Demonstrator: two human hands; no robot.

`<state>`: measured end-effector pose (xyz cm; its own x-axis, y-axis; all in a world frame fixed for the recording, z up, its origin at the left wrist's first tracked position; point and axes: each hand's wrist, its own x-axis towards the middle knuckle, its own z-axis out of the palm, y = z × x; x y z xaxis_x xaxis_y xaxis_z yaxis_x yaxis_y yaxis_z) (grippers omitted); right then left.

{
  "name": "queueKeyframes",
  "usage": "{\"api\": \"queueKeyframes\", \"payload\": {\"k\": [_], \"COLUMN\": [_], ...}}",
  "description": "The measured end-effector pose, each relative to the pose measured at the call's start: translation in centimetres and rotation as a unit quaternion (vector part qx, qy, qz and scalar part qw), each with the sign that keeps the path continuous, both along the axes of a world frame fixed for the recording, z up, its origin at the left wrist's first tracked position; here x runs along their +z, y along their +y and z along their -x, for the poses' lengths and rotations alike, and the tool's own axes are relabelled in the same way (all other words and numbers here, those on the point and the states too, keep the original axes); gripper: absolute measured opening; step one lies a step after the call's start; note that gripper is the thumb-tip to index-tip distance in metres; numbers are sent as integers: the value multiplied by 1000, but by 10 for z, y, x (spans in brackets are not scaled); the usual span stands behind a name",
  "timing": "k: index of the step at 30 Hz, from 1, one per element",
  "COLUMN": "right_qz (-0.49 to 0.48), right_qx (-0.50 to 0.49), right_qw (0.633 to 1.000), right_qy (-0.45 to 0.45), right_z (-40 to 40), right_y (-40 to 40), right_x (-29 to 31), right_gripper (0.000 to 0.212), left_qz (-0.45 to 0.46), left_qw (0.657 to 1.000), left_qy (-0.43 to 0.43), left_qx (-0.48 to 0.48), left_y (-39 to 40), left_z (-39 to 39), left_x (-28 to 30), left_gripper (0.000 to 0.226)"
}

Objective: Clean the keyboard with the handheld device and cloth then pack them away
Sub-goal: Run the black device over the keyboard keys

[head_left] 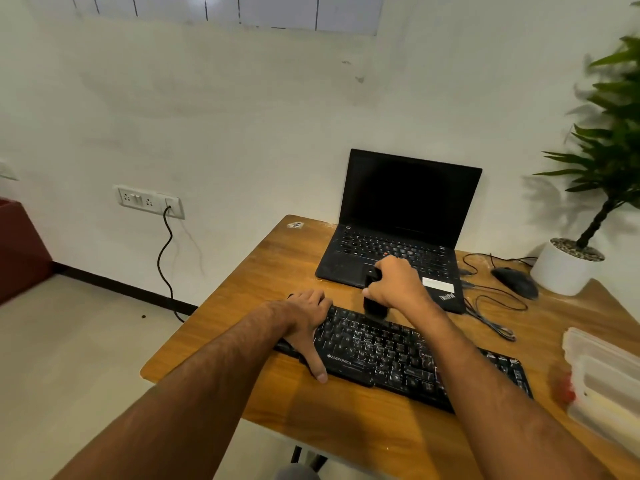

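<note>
We see the right hand (394, 282) wrapped around a black device (374, 303), its grip curled tight on the upper body so that most of the casing is hidden under the fingers. The lower end of the device is blurred and sits at the far edge of the keyboard (398, 358); we cannot tell whether it touches the keys. Left of that grip, the left hand (308, 323) lies flat on the keyboard's left end, fingers spread and relaxed, thumb reaching over the near edge onto the bench (270, 271). Our right forearm covers part of the keyboard's middle. Just beyond the grip stands an open laptop (405, 216), screen dark. Right of it lie a mouse (516, 282) and loose cables (491, 306). Further right, a potted plant (588, 188) and a pale stack of containers (609, 379) are both cut off by the frame edge. We can make out no cloth.
</note>
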<state>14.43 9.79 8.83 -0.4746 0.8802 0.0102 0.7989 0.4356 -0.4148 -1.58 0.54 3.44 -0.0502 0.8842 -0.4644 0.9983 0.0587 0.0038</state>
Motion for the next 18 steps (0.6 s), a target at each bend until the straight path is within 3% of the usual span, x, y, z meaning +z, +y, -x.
{"api": "queueKeyframes", "payload": {"k": [3,8,11,14,18], "right_qz": [39,30,2,24,13], "right_qx": [23,-1,14,55,20], "right_qw": [998,999,1000,998,999], "right_qy": [39,-28,-1,5,39], "right_z": [4,-3,0,8,6], "right_y": [-8,-6,-9,-22,-21], "right_x": [-7,-1,7,-5,-10], "right_gripper": [18,34,20,27,19], "left_qz": [-5,-5,-3,-12,-11], "left_qw": [1000,1000,1000,1000,1000], "left_qy": [2,2,5,8,8], "left_qx": [-4,1,-2,-8,-8], "left_y": [-1,-2,-2,-3,-4], "left_z": [0,-1,-2,-1,-2], "left_x": [1,1,3,2,3], "left_gripper": [151,153,153,150,151]}}
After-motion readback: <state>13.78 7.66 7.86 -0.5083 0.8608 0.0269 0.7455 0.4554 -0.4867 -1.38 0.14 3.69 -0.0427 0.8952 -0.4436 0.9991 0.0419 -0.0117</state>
